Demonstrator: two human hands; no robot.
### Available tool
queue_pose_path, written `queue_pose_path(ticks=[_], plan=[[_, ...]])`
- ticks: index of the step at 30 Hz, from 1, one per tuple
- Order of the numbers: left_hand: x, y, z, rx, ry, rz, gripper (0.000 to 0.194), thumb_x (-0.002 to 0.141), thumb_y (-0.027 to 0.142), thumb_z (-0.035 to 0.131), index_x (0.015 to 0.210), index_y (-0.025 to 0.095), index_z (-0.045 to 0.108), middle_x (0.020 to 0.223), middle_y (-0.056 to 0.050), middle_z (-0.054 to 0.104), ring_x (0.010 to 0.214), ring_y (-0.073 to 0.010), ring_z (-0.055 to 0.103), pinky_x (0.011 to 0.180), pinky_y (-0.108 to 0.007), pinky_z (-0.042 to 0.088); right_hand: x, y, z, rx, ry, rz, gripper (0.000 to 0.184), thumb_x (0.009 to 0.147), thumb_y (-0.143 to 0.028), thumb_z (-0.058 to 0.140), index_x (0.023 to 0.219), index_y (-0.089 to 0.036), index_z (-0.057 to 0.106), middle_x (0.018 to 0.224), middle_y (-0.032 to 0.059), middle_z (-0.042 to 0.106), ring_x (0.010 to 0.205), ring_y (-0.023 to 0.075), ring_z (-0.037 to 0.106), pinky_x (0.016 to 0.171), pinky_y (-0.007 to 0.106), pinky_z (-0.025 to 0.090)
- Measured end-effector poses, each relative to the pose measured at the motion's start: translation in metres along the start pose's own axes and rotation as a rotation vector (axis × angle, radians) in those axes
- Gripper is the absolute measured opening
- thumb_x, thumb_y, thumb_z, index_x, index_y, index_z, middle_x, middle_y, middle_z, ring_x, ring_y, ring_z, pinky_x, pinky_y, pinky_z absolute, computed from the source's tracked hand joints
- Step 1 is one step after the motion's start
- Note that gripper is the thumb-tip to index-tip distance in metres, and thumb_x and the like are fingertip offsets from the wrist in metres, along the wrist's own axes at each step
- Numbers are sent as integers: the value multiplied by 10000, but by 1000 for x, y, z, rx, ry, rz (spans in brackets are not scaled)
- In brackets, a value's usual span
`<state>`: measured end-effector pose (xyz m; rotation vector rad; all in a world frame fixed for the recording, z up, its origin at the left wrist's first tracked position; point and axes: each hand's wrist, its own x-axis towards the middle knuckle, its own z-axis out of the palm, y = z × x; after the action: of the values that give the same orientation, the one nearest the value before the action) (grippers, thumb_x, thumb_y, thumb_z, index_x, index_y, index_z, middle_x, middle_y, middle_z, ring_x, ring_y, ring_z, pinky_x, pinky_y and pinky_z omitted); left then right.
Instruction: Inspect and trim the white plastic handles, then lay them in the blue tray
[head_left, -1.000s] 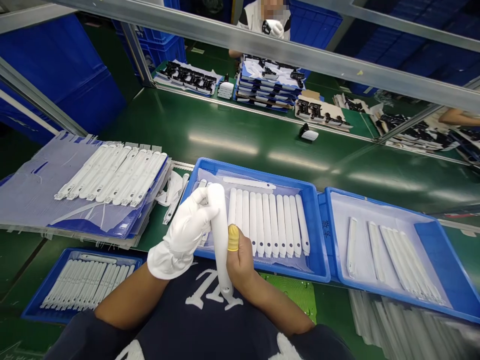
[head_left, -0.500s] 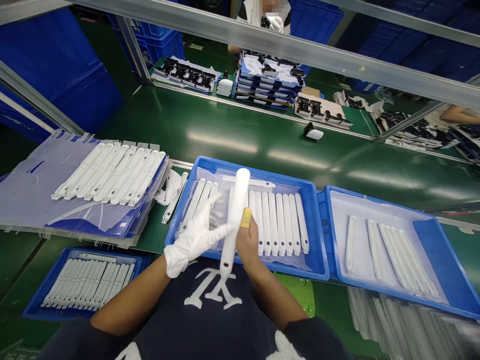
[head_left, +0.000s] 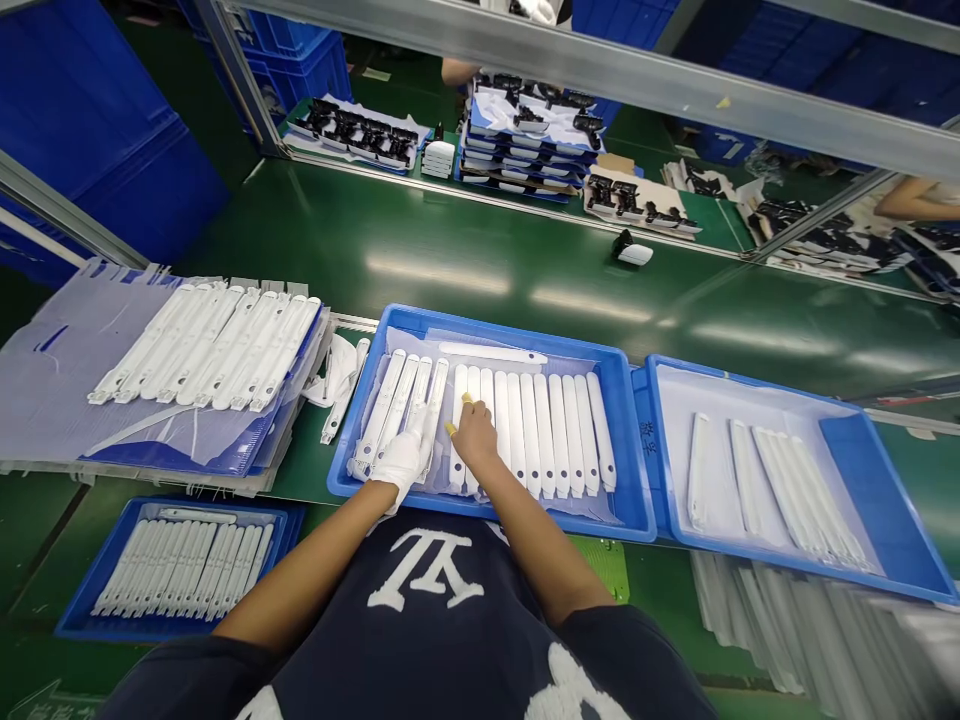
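In the head view, a blue tray in front of me holds long white plastic strips. My left hand, in a white glove, is closed at the near end of a white strip in the tray's left group. My right hand is bare with yellow finger covers. Its thumb and forefinger straddle the leftmost white strip of the right-hand row, closed at its edges. These row strips have rounded far ends and dark holes near the close ends. One strip lies crosswise at the back.
Another blue tray with several strips stands at right. On the left, strips lie on stacked sheets. A lower blue tray holds more. Metal rails cross above the green bench. Behind are black parts and a co-worker's arm.
The white strip held up before my chest is now down in the tray at the row's left end. My right hand lowered with it; my left hand moved down to the left group.
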<state>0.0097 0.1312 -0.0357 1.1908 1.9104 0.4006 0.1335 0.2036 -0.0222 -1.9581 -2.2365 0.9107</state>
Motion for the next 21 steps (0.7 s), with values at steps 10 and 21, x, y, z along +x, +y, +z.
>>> queue_pose_path(ticks=[10,21], plan=[[-7,11,-2,233,-120,-81,400,991,371,608,1343,184,576,1237,-106,668,1069,-258,677,954,-506,551,13,11,-10,139,36,87,348,957,-313,651,1264,-154,608,1277,111,626,1101,247,645,925,460,565],[-83,54,-25,-220,-423,315,475,1016,543,368,1181,185,632,741,-17,696,596,-178,642,678,-324,563,-51,-25,-92,724,90,-141,343,944,-299,400,1264,-191,461,1056,64,585,682,141,599,528,284,545]])
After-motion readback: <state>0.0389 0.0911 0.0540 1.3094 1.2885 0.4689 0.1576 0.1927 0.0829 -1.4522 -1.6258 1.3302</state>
